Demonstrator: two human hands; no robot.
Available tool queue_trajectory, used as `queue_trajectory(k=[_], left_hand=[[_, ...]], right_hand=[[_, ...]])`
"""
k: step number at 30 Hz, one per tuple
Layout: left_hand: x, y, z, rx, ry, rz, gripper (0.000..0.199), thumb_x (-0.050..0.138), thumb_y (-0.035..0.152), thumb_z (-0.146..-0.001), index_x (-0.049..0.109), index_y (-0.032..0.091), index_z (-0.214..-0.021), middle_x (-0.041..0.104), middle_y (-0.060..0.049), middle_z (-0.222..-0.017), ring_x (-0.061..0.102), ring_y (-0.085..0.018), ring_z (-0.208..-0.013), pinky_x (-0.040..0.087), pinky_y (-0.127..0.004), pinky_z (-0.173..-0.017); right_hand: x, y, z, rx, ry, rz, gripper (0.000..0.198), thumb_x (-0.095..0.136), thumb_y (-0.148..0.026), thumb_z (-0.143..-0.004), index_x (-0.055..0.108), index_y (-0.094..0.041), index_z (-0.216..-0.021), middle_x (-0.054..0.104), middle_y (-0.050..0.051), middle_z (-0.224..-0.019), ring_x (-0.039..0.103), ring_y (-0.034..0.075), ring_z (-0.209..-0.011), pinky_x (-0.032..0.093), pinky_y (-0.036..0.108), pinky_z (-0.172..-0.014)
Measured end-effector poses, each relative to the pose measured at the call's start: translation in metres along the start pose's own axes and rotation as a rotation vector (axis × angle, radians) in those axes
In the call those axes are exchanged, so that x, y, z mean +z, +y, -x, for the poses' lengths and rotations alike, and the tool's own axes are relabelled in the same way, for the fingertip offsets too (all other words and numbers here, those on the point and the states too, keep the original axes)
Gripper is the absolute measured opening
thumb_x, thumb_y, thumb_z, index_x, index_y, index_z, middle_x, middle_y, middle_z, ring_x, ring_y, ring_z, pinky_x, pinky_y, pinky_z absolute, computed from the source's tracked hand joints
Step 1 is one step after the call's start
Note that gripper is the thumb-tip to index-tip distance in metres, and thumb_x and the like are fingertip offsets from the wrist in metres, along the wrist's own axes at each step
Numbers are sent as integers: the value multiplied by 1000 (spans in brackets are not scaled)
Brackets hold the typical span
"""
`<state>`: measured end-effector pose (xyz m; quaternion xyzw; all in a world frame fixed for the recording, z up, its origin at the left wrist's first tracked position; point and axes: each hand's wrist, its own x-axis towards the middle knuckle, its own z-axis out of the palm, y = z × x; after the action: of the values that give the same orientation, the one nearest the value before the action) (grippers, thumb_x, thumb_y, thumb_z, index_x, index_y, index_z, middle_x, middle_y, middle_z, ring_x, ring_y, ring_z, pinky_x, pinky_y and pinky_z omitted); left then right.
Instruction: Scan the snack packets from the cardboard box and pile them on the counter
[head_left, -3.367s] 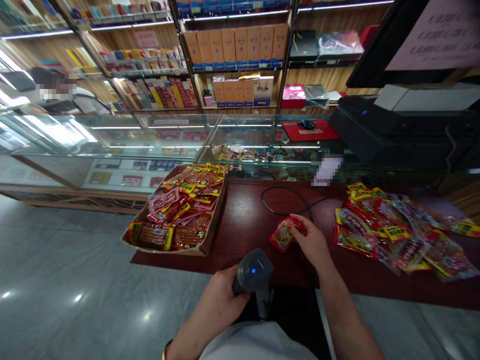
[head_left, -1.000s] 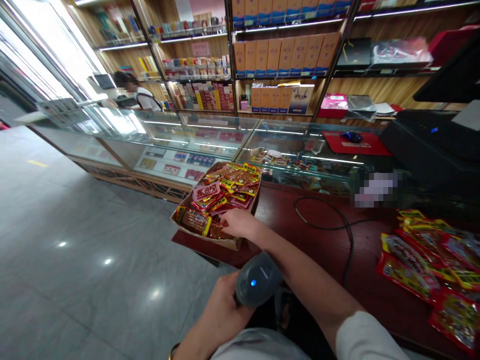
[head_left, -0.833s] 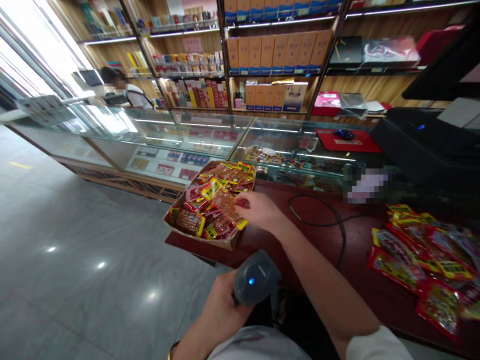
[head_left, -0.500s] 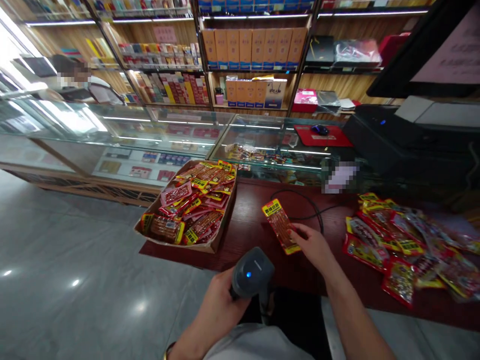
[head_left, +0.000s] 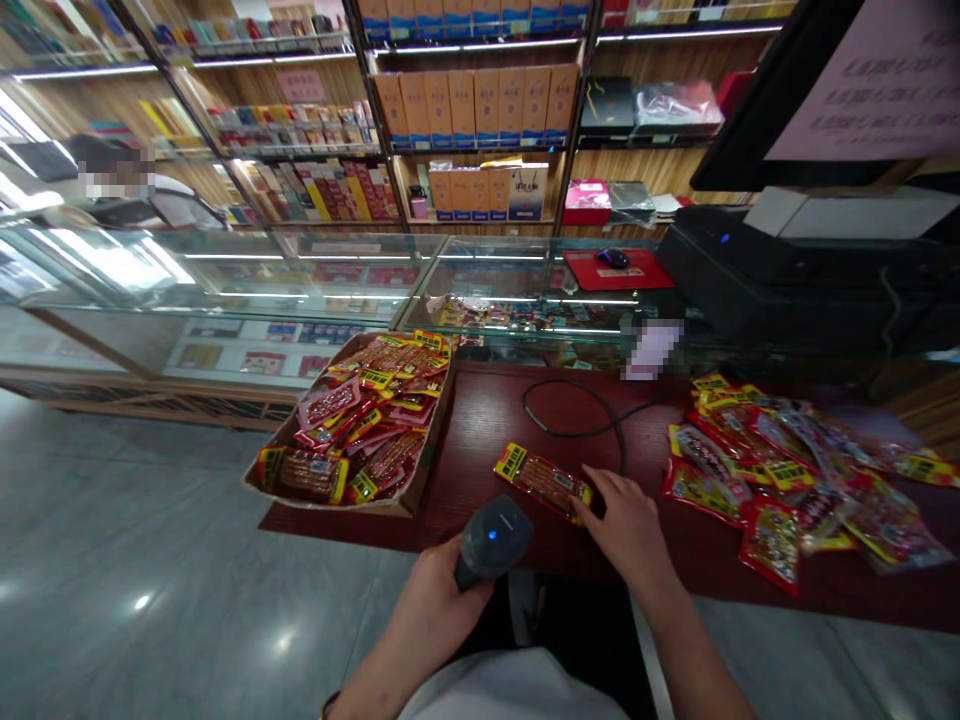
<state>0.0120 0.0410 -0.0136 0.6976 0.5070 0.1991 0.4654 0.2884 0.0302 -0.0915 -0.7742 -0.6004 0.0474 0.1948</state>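
Note:
My left hand [head_left: 439,605] is wrapped round the handle of a dark grey barcode scanner [head_left: 496,535] with a lit blue light on top. My right hand [head_left: 626,525] grips the right end of a red and yellow snack packet [head_left: 546,482] between thumb and fingers. Through its clear front, brown strips show. The packet lies nearly level, just beyond the scanner's head, over the dark red wooden counter [head_left: 480,420]. Left of it stands an open cardboard box [head_left: 424,485] full of similar packets. A pile of mixed snack packets [head_left: 772,480] lies to the right of my right hand.
A black cable [head_left: 570,435] loops on the counter behind the packet. Glass display cases [head_left: 315,270] run along the back. A mouse [head_left: 613,258] rests on a red mat [head_left: 652,275], near a dark machine [head_left: 787,280] and monitor [head_left: 757,110]. Another person [head_left: 176,205] is at far left.
My right hand has turned the snack packet from steeply slanted to nearly level and brought it lower, closer to the scanner. My left hand still holds the scanner. The view has shifted slightly.

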Motion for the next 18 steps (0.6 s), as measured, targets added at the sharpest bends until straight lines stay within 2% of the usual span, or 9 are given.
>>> queue_trajectory(k=[3, 7, 10, 12, 15, 18], left_hand=[[3, 4, -1, -2, -29, -11, 23, 57, 6, -75, 75, 15, -87, 78, -1, -83, 72, -23, -81, 50, -26, -73], [5, 9, -2, 12, -22, 8, 23, 58, 6, -75, 75, 15, -88, 78, -1, -84, 71, -22, -81, 50, -26, -73], [4, 10, -3, 25, 0, 14, 22, 58, 6, -75, 74, 15, -87, 78, -1, -83, 70, -21, -80, 49, -25, -72], [3, 11, -3, 32, 5, 14, 20, 58, 7, -76, 73, 15, -86, 77, -1, -82, 70, -21, -80, 49, -25, -72], [1, 13, -4, 24, 18, 12, 17, 59, 10, -77, 73, 15, -85, 77, -1, -81, 70, -22, -79, 50, -25, -72], [0, 13, -5, 20, 30, 12, 17, 59, 12, -78, 74, 15, -87, 77, -2, -83, 70, -22, -80, 50, -26, -74]], right_hand=[[-5, 3, -5, 2, -112, 29, 53, 71, -36, -90, 61, -21, -140, 70, 11, -125, 64, 32, -116, 46, 45, -93], [-8, 0, -11, 7, -179, -72, 41, 75, -33, -83, 71, -24, -123, 70, 9, -111, 68, 29, -106, 48, 42, -90], [-6, -1, -13, 37, -171, -299, 32, 72, -25, -79, 71, -23, -111, 70, 7, -112, 70, 25, -102, 51, 37, -92], [-2, -1, -13, 116, -149, -444, 29, 67, -24, -80, 69, -24, -109, 72, 5, -110, 72, 23, -100, 53, 36, -91], [6, -1, -9, 252, -131, -632, 30, 63, -34, -83, 66, -26, -112, 76, 3, -103, 74, 24, -93, 57, 38, -86], [12, -2, -6, 325, -158, -890, 39, 62, -45, -85, 65, -24, -117, 76, 4, -104, 75, 23, -87, 61, 36, -76]])
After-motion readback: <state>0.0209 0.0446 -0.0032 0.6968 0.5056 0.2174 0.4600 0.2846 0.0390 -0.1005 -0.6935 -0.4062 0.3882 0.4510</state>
